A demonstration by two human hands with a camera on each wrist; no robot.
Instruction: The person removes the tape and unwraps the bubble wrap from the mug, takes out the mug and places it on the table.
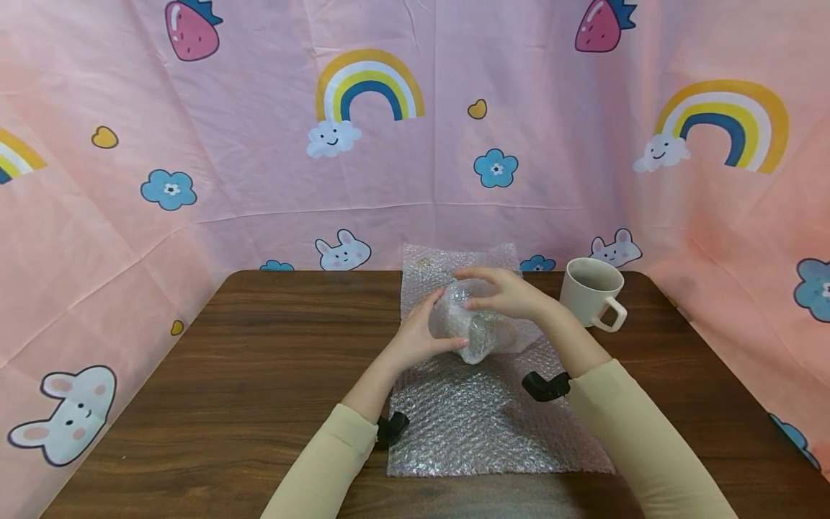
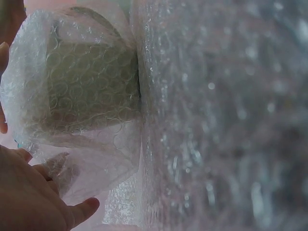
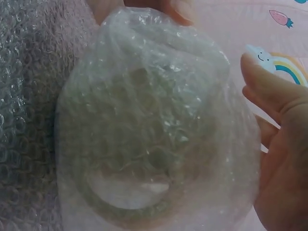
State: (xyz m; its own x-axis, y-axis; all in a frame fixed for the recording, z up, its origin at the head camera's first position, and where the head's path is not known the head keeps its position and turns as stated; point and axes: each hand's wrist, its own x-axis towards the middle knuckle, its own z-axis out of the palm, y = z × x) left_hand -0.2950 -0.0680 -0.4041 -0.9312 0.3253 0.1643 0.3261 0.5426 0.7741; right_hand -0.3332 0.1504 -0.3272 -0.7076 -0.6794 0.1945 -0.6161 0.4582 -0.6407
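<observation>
An object in bubble wrap (image 1: pixel 481 336) stands on a larger bubble wrap sheet (image 1: pixel 467 411). Through the layers, in both wrist views, shows a greenish mug with a curved handle. My left hand (image 1: pixel 418 335) holds the wrapped mug from the left, thumb at its front and fingers along the far left side. Above and to its right, my right hand (image 1: pixel 509 292) curves around the top with fingers spread and relaxed. The right wrist view has the right hand (image 3: pixel 284 130) beside the wrap, some fingertips hidden behind it.
A white mug (image 1: pixel 586 292) stands at the back right of the brown wooden table (image 1: pixel 259 375), close to my right forearm. The sheet's far part (image 1: pixel 421 270) reaches the back edge. A pink patterned cloth (image 1: pixel 434 158) hangs around the table.
</observation>
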